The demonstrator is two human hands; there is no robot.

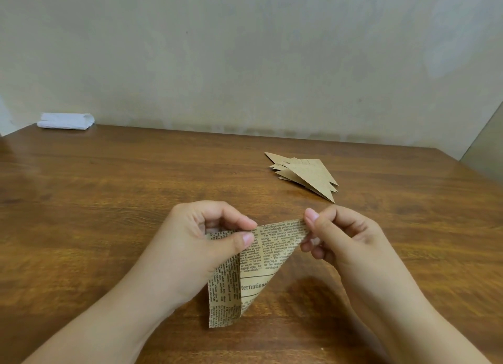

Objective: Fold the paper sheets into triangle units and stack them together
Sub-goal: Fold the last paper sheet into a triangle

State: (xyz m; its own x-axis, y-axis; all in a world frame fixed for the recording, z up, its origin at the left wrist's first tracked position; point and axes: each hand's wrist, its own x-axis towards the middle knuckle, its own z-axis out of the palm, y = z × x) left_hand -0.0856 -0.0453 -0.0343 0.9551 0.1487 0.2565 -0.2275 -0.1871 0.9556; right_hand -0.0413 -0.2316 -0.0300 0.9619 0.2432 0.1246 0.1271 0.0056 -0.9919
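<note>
A tan paper sheet with newspaper print [261, 257] is held just above the wooden table [109, 189], partly folded with its lower corner hanging down. My left hand [201, 244] pinches its upper left part between thumb and forefinger. My right hand [337, 238] pinches its upper right corner. A stack of several folded tan triangle units [307, 173] lies on the table farther back, to the right of centre, apart from both hands.
A folded white cloth or paper bundle [65, 121] lies at the table's far left corner against the wall [245, 50]. The table's right edge runs diagonally at the far right, with a pale panel beyond it.
</note>
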